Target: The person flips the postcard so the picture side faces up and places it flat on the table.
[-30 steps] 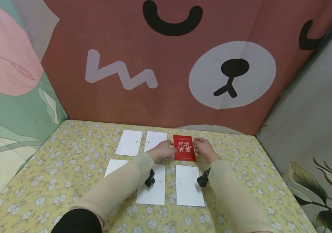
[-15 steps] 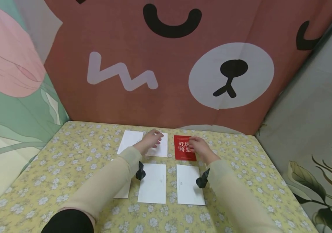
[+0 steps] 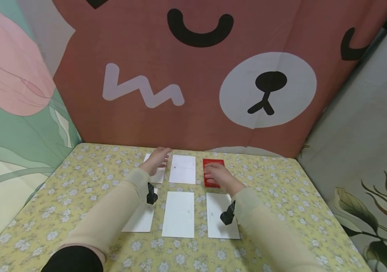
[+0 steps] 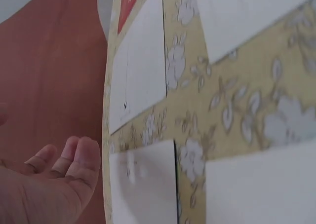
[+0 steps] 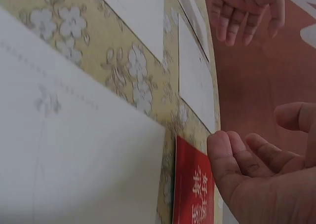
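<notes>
Left hand (image 3: 156,160) has moved left over a white card (image 3: 158,178), right hand (image 3: 221,176) left over the red card (image 3: 213,161), near the back edge of the table (image 3: 298,196). Both are loose, holding nothing. Gaps part the 6 cards (image 3: 178,214), likely so none hides another.

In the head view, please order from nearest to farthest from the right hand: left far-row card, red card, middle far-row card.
1. Red card: partly behind the right hand.
2. Middle far-row card: next leftward.
3. Left far-row card: partly behind the left hand.
</notes>
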Demonstrator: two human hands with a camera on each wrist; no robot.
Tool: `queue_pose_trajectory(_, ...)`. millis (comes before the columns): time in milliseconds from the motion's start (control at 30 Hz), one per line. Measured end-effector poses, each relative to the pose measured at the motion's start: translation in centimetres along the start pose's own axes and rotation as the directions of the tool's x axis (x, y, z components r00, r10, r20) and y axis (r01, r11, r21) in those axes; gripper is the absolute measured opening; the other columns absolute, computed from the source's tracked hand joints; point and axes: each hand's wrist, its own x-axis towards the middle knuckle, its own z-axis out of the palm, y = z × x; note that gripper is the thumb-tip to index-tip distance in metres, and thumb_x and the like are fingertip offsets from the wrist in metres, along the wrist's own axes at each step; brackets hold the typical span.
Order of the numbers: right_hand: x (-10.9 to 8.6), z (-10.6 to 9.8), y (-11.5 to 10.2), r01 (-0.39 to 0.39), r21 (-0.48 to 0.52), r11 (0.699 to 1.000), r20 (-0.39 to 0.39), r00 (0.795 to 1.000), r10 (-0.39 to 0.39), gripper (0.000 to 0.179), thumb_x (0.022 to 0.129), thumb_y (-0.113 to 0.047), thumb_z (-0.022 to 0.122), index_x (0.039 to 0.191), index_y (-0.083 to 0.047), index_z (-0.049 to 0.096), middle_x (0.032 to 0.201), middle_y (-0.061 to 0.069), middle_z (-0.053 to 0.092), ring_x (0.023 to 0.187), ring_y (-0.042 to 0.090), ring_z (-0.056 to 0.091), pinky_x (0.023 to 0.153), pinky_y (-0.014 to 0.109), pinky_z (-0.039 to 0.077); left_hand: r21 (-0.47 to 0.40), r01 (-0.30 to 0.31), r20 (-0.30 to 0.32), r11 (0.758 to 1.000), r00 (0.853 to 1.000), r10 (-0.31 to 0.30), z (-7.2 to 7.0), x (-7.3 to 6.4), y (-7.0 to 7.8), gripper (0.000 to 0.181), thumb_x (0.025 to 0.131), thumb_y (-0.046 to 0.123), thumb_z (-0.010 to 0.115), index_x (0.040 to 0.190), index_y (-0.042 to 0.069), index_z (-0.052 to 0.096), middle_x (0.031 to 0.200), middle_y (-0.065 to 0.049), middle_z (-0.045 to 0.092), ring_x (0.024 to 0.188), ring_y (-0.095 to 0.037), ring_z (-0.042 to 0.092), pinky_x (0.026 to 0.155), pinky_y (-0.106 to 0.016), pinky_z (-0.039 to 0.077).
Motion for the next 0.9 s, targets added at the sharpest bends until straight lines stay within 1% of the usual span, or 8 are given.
queue_pose_trajectory(133, -0.2, 1.2, 0.0, -0.001, -0.003, 1.0, 0.033, 0.999, 0.002, 0.048, 0.108, -0.019, 0.055, 0.15, 0.002, 0.046, 0.139, 0.021, 0.057, 0.12, 0.032, 0.06, 0.105, 0.043, 0.049, 0.074, -0.017, -0.025, 0.997, 0.999, 0.019, -0.6, 0.3, 0.0, 0.062, 0.109, 0.033, 0.047, 0.156, -0.002, 0.028, 0.158, -0.026, 0.032, 0.143, -0.043, 0.036, 0.114, -0.051, 0.037)
queue_pose_trajectory(200, -0.2, 1.7, 0.1, 0.0, -0.007, 1.0, 0.04, 0.999, 0.0, 0.048, 0.107, -0.018, 0.057, 0.149, 0.003, 0.047, 0.136, 0.02, 0.059, 0.115, 0.03, 0.062, 0.103, 0.04, 0.051, 0.093, -0.018, -0.034, 0.995, 0.999, 0.021, -0.8, 0.3, 0.2, 0.064, 0.108, 0.033, 0.048, 0.158, -0.001, 0.026, 0.161, -0.024, 0.029, 0.145, -0.042, 0.034, 0.115, -0.05, 0.036)
queue_pose_trajectory(267, -0.1, 2.3, 0.3, 0.005, -0.021, 1.0, 0.035, 0.999, -0.004, 0.046, 0.106, -0.016, 0.059, 0.146, 0.004, 0.05, 0.133, 0.019, 0.06, 0.11, 0.028, 0.064, 0.1, 0.039, 0.053, 0.09, -0.018, -0.034, 0.996, 0.999, 0.021, -0.8, 0.3, 0.3, 0.065, 0.108, 0.033, 0.049, 0.159, -0.001, 0.024, 0.162, -0.023, 0.027, 0.145, -0.042, 0.034, 0.115, -0.05, 0.036)
queue_pose_trajectory(400, 0.1, 3.2, 0.7, -0.004, -0.044, 0.999, 0.017, 1.0, 0.004, 0.043, 0.104, -0.017, 0.063, 0.14, 0.005, 0.054, 0.129, 0.018, 0.063, 0.107, 0.027, 0.066, 0.097, 0.039, 0.055, 0.081, -0.02, -0.022, 0.996, 1.0, 0.022, -0.6, 0.2, 0.6, 0.067, 0.109, 0.03, 0.049, 0.16, -0.003, 0.021, 0.163, -0.024, 0.025, 0.144, -0.044, 0.035, 0.115, -0.051, 0.037)
queue_pose_trajectory(600, 0.1, 3.8, 0.8, -0.028, -0.064, 0.998, -0.007, 1.0, 0.028, 0.039, 0.103, -0.018, 0.064, 0.135, 0.003, 0.058, 0.125, 0.015, 0.064, 0.108, 0.027, 0.064, 0.096, 0.038, 0.055, 0.113, -0.004, -0.002, 0.994, 1.0, 0.005, 0.1, 1.2, 0.4, 0.066, 0.11, 0.03, 0.048, 0.16, -0.002, 0.02, 0.164, -0.023, 0.023, 0.144, -0.042, 0.036, 0.113, -0.052, 0.038)
queue_pose_trajectory(733, 0.1, 4.0, 0.7, -0.042, -0.074, 0.996, -0.029, 0.999, 0.04, 0.036, 0.102, -0.017, 0.065, 0.131, 0.004, 0.061, 0.119, 0.014, 0.065, 0.104, 0.027, 0.064, 0.093, 0.036, 0.056, 0.154, -0.021, 0.013, 0.988, 1.0, 0.019, 0.6, 2.4, 0.2, 0.065, 0.11, 0.028, 0.047, 0.16, -0.003, 0.02, 0.165, -0.023, 0.023, 0.146, -0.04, 0.033, 0.112, -0.052, 0.039)
queue_pose_trajectory(800, 0.1, 4.0, 0.8, -0.047, -0.086, 0.995, -0.039, 0.998, 0.043, 0.035, 0.101, -0.017, 0.066, 0.13, 0.004, 0.062, 0.115, 0.014, 0.066, 0.101, 0.026, 0.064, 0.091, 0.035, 0.057, 0.191, -0.018, 0.006, 0.981, 1.0, 0.017, 0.9, 2.9, 0.0, 0.064, 0.109, 0.028, 0.048, 0.16, -0.003, 0.022, 0.164, -0.023, 0.024, 0.14, -0.038, 0.039, 0.109, -0.052, 0.041)
queue_pose_trajectory(900, 0.2, 4.2, 1.0, -0.047, -0.114, 0.992, -0.053, 0.998, 0.041, 0.035, 0.101, -0.019, 0.066, 0.127, 0.004, 0.063, 0.111, 0.013, 0.066, 0.098, 0.026, 0.065, 0.089, 0.035, 0.057, 0.266, -0.013, -0.01, 0.964, 1.0, 0.017, 1.2, 3.3, -0.4, 0.064, 0.109, 0.028, 0.049, 0.159, -0.003, 0.024, 0.162, -0.023, 0.027, 0.134, -0.037, 0.044, 0.106, -0.052, 0.042)
